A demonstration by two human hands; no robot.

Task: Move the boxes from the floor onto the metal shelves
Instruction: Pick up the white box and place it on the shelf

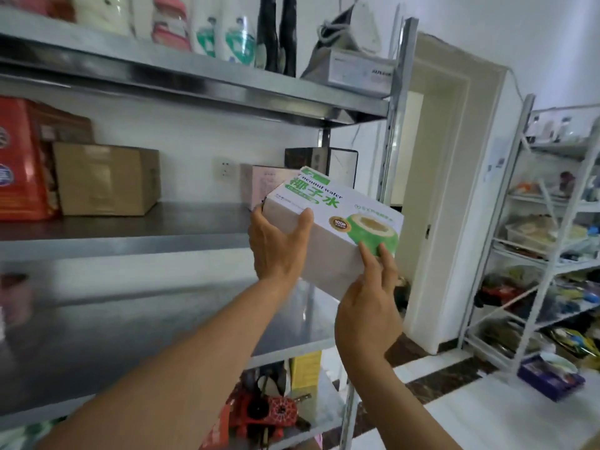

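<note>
Coconut water box (337, 222): clasping opposite ends, left hand (276, 251) and right hand (367, 306) fingers (368, 259) curling round it; likely handling stiff, weighty.

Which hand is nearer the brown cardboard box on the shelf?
Left. The left hand is right of the cardboard box; the right hand is farther right and lower.

Home storeroom: stocked metal shelves (194, 76)
</note>
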